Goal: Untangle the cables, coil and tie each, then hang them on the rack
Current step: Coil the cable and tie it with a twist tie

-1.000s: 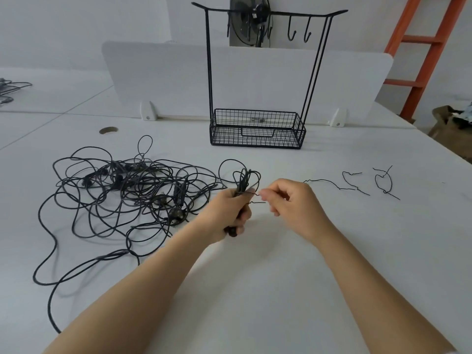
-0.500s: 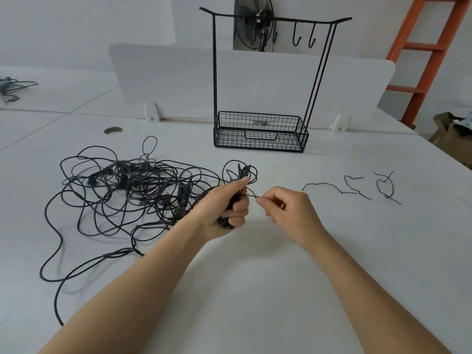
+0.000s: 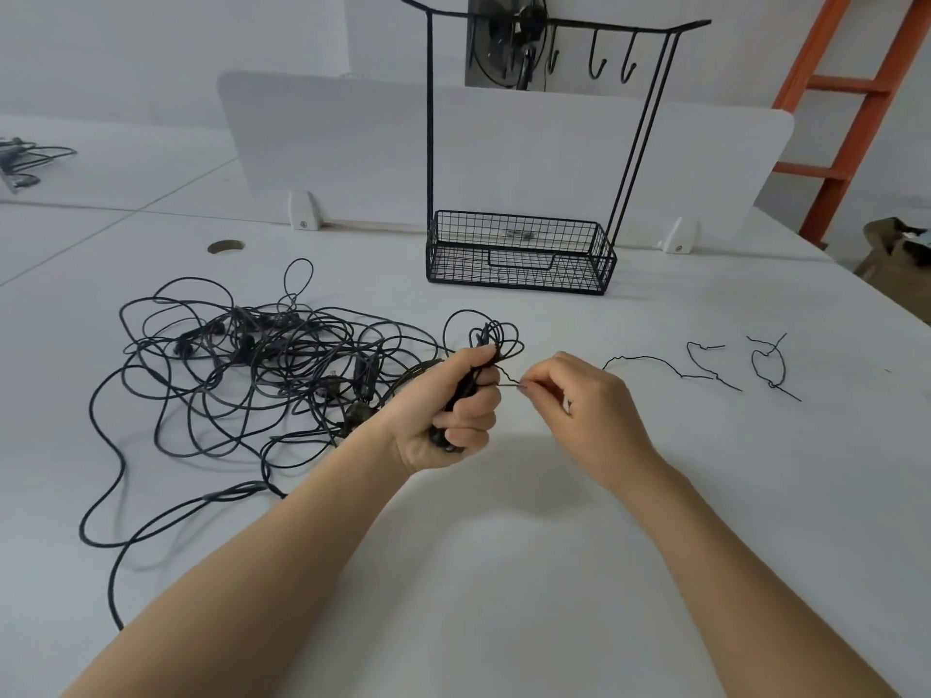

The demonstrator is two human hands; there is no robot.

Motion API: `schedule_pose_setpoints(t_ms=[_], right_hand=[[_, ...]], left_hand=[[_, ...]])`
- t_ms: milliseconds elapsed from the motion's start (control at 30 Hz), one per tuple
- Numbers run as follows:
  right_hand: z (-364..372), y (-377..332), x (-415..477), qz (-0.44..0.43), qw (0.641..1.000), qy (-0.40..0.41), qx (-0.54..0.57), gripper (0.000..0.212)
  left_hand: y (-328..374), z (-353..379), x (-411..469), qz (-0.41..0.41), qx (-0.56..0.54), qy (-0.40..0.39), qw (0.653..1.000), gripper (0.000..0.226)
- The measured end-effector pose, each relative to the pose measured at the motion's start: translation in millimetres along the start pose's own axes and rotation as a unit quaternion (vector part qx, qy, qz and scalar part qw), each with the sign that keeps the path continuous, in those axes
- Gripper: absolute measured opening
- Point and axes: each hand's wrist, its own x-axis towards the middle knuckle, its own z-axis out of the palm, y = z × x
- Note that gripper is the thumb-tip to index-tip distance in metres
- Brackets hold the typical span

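Here left hand grips coiled cable

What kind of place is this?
Probably an office-like workroom: white desks split by a low divider panel, a cable hole in one, and an orange ladder beyond.

Left hand fisted around the coiled cable, thumb up along it, knuckles facing right. Right hand level with it and just beside, thumb and forefinger pinching the wire tie, other fingers curled. Left forearm and right forearm bare, converging from the bottom corners.
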Motion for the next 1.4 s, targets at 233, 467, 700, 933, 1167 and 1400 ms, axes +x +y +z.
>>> schedule_pose_setpoints(t_ms=[233, 467, 700, 933, 1167, 1400], right_hand=[[15.1, -6.9, -5.2, -0.023, 0.999, 0.032, -0.017, 0.024], [13.5, -9.8, -3.4, 0.084, 0.993, 0.023, 0.082, 0.022], [19.1, -12.8, -5.5, 0.082, 0.995, 0.041, 0.050, 0.018], [4.6, -25.5, 2.1, 0.269, 0.927, -0.036, 0.260, 0.024], [-16.7, -18.2, 13.9, 0.489, 0.655, -0.176, 0.548, 0.015], [-27.4, -4.2, 14.7, 0.358, 0.816, -0.149, 0.430, 0.024]], left_hand=[[-0.9, -2.2, 1.2, 0.025, 0.035, 0.028, 0.999, 0.035], [-5.7, 6.4, -0.4, 0.023, 0.157, 0.029, 0.987, 0.064], [-9.1, 5.5, 2.0, 0.035, 0.187, 0.053, 0.980, 0.066], [-15.2, 7.6, 3.3, 0.105, 0.275, 0.081, 0.952, 0.040], [-18.5, -6.8, 5.8, 0.317, 0.558, 0.069, 0.763, 0.017], [-14.8, -26.4, 14.2, 0.464, 0.681, 0.062, 0.563, 0.049]])
